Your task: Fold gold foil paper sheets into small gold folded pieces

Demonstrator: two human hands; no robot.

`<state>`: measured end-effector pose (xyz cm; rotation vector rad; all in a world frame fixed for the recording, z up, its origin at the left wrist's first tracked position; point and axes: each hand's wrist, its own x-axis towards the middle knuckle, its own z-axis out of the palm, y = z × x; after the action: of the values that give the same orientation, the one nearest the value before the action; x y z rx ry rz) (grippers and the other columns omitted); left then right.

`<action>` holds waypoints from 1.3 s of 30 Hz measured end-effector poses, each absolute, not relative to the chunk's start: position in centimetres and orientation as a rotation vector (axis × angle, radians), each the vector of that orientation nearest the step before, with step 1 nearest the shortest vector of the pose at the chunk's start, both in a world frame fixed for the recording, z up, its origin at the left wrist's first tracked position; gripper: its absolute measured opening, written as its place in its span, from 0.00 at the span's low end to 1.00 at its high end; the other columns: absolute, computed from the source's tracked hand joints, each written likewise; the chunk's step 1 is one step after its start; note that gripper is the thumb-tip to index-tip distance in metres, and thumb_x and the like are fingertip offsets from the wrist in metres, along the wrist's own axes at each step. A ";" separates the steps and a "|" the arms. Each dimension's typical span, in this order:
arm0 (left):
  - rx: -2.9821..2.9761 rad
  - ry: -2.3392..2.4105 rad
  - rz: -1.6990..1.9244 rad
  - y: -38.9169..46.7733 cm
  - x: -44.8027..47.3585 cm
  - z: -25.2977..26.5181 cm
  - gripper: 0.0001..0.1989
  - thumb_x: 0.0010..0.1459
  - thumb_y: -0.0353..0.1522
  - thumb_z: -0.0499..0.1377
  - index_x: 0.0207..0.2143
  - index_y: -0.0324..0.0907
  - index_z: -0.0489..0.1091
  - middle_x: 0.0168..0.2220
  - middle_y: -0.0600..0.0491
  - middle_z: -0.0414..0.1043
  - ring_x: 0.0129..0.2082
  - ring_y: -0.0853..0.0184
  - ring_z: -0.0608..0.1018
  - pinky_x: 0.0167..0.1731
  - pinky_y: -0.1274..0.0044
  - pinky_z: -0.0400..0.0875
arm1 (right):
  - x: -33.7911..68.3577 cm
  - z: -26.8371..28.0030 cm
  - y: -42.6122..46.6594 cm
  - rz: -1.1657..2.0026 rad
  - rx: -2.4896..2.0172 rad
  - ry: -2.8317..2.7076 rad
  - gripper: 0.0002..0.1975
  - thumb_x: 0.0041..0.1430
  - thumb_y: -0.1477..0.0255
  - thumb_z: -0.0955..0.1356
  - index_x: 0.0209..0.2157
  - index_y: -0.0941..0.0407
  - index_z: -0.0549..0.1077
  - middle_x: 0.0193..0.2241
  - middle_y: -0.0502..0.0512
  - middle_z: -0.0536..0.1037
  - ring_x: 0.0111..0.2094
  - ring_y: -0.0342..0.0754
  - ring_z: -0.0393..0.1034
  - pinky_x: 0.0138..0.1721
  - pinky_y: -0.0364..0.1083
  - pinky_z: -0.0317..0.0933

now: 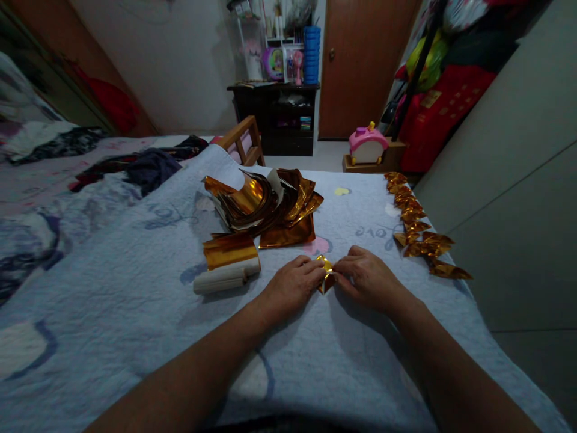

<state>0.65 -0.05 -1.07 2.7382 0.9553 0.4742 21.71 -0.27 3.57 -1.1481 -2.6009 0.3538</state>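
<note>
A small folded piece of gold foil paper (325,282) lies on the blue bedspread between my two hands. My left hand (295,279) presses on its left side with the fingers together. From the right, my right hand (367,276) pinches the paper's edge between thumb and fingers. Beyond the hands sits a loose, curled stack of gold foil sheets (252,201), some showing pale backs. Left of my hands are a gold sheet (232,249) and a rolled pale bundle (220,281). Several folded gold foil pieces (412,213) form a row along the right edge.
The bedspread (288,373) covers the surface under my arms. Rumpled clothes (153,168) lie at the left. A grey cabinet panel (523,228) stands close on the right. Past the far edge are a pink toy (368,146), a wooden chair (247,141) and a dark shelf unit (274,120).
</note>
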 end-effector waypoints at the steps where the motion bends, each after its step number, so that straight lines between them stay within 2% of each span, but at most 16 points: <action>1: 2.743 0.957 0.476 -0.1 0.7 -1.0 0.11 0.68 0.32 0.55 0.50 0.42 0.71 0.52 0.51 0.75 0.50 0.61 0.73 0.53 0.69 0.68 | 21.8 3.5 -0.3 0.351 -1.151 -2.594 0.13 0.63 0.78 0.65 0.32 0.55 0.80 0.26 0.55 0.81 0.29 0.48 0.67 0.41 0.50 0.60; 9: 2.748 0.953 0.468 -0.2 0.6 -0.6 0.12 0.68 0.31 0.56 0.52 0.42 0.69 0.52 0.50 0.75 0.49 0.62 0.73 0.52 0.69 0.68 | 22.4 3.6 -0.2 0.334 -1.182 -2.605 0.10 0.62 0.78 0.66 0.32 0.57 0.80 0.26 0.56 0.80 0.32 0.50 0.69 0.39 0.49 0.61; 18: 2.726 0.975 0.497 -0.2 0.5 -1.0 0.11 0.68 0.31 0.56 0.51 0.41 0.70 0.53 0.50 0.75 0.50 0.61 0.72 0.54 0.68 0.69 | 22.8 3.4 0.0 0.344 -1.258 -2.586 0.09 0.59 0.78 0.67 0.26 0.56 0.75 0.24 0.56 0.76 0.33 0.50 0.69 0.35 0.46 0.59; 23: 2.641 1.012 0.594 -0.3 0.5 -1.2 0.10 0.68 0.30 0.55 0.49 0.41 0.71 0.53 0.48 0.75 0.52 0.61 0.72 0.54 0.66 0.70 | 22.3 2.0 0.0 0.371 -1.428 -2.407 0.01 0.59 0.75 0.68 0.34 0.57 0.73 0.30 0.55 0.75 0.32 0.48 0.67 0.34 0.45 0.58; 26: 2.586 1.007 0.631 -0.4 0.4 -1.0 0.11 0.68 0.28 0.55 0.50 0.41 0.72 0.55 0.47 0.74 0.53 0.60 0.72 0.56 0.65 0.69 | 22.1 1.3 0.0 0.416 -1.390 -2.365 0.05 0.59 0.75 0.67 0.39 0.57 0.71 0.34 0.57 0.76 0.36 0.50 0.68 0.38 0.47 0.60; 30: 2.525 1.070 0.686 -0.5 0.1 -0.7 0.14 0.65 0.27 0.57 0.52 0.44 0.71 0.56 0.47 0.71 0.56 0.58 0.70 0.56 0.62 0.68 | 22.2 1.0 0.0 0.486 -1.298 -2.376 0.09 0.55 0.81 0.65 0.38 0.56 0.70 0.35 0.56 0.76 0.39 0.50 0.68 0.41 0.47 0.60; 35: 2.435 1.091 0.681 -0.4 0.0 -0.5 0.18 0.61 0.26 0.60 0.53 0.43 0.70 0.54 0.46 0.72 0.54 0.57 0.70 0.56 0.62 0.67 | 21.8 0.8 0.1 0.498 -1.368 -2.307 0.07 0.55 0.77 0.68 0.37 0.56 0.70 0.33 0.55 0.75 0.35 0.49 0.67 0.37 0.46 0.59; 39: 2.374 1.078 0.692 -0.3 0.0 -0.4 0.16 0.59 0.25 0.61 0.50 0.42 0.70 0.52 0.47 0.73 0.53 0.57 0.71 0.56 0.64 0.67 | 21.1 0.4 0.0 0.535 -1.463 -2.249 0.11 0.55 0.76 0.70 0.41 0.56 0.70 0.31 0.53 0.75 0.32 0.48 0.66 0.33 0.45 0.56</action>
<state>0.03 -0.26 -0.35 2.3740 1.0782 0.6916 21.13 0.01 0.38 -1.4625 -2.2492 0.5353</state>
